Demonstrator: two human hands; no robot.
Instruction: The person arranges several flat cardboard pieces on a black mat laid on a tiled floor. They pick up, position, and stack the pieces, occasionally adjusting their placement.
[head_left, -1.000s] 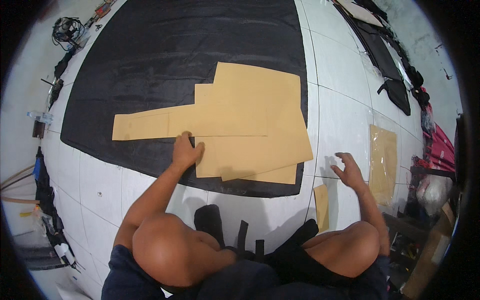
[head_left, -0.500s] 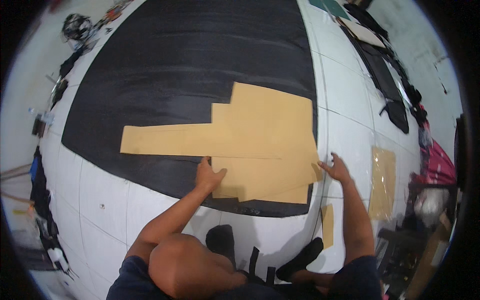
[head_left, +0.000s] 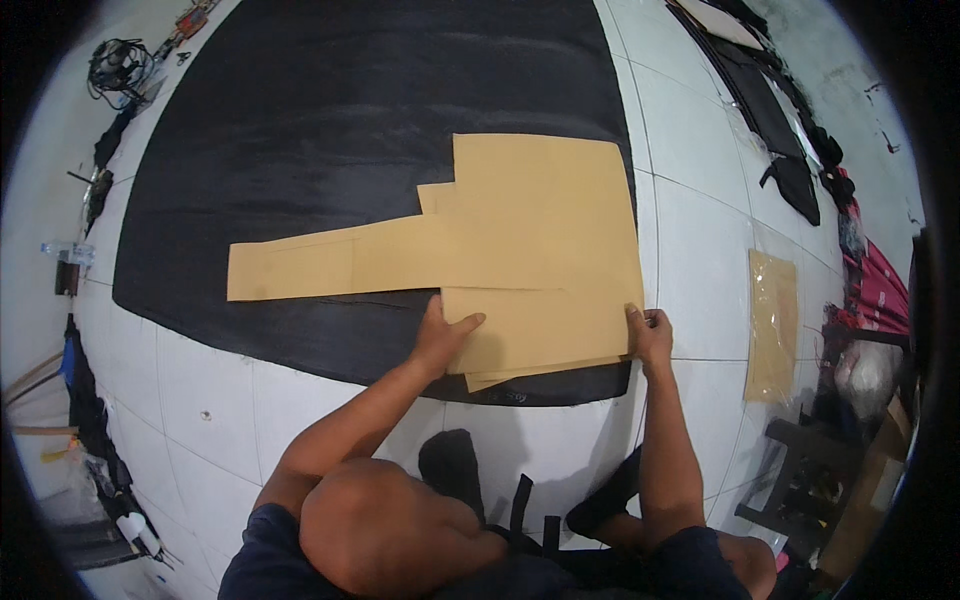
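Flat brown card pattern pieces (head_left: 540, 220) lie overlapped on a large black fabric (head_left: 300, 150) spread over the floor. The top piece is a wide block with a long arm (head_left: 330, 265) reaching left; edges of other pieces show below it. My left hand (head_left: 440, 338) rests at the lower left edge, its thumb stretched over the card and the index finger apart from it. At the right edge, my right hand (head_left: 650, 335) pinches the card, thumb on top, with the other fingers curled and partly hidden.
White floor tiles (head_left: 700, 220) surround the fabric. A plastic-wrapped brown card (head_left: 772, 325) lies to the right, near a dark stool (head_left: 800, 480). Black items (head_left: 770, 130) line the right wall; a coil of dark cable (head_left: 120, 70) sits at the far left. My feet are just below the fabric.
My right hand has closed on the card's right edge. The top piece has turned, and its right side lies straighter over the pieces below. My left hand stays by the lower left edge.
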